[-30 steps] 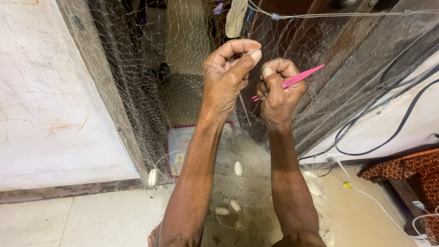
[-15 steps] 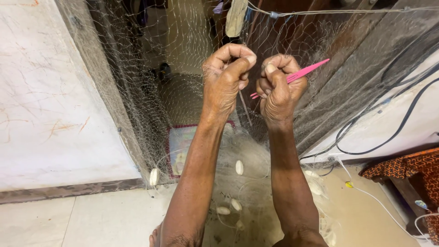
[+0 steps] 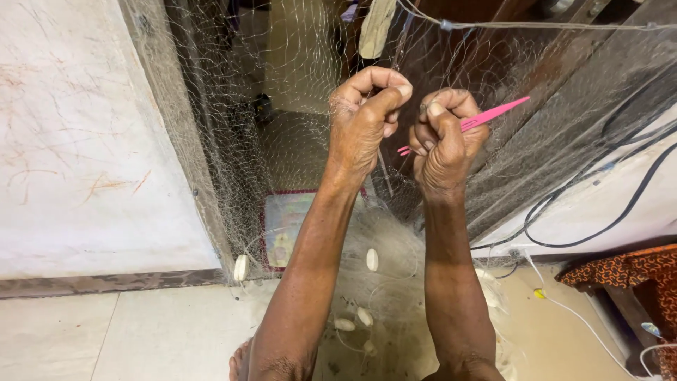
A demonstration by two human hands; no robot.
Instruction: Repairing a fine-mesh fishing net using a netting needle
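Fine fishing net point(image 3: 282, 141) hangs before the doorway, veiling a patterned mat point(image 3: 282, 229); white floats point(image 3: 371, 259) lie heaped on the floor; black cables point(image 3: 599, 183) run rightward; left hand point(image 3: 363, 123) pinches mesh, right hand point(image 3: 444, 141) grips the pink netting needle point(image 3: 493, 114); both sit barely lower than before.

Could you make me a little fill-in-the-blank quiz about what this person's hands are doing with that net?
1. The right hand holds a slim netting needle coloured ____.
2. Both hands are raised into a hanging fishing ____.
3. The left hand pinches the mesh between its forefinger and ____.
4. The small oval floats lying in the heaped mesh near the floor are coloured ____.

Missing words: pink; net; thumb; white
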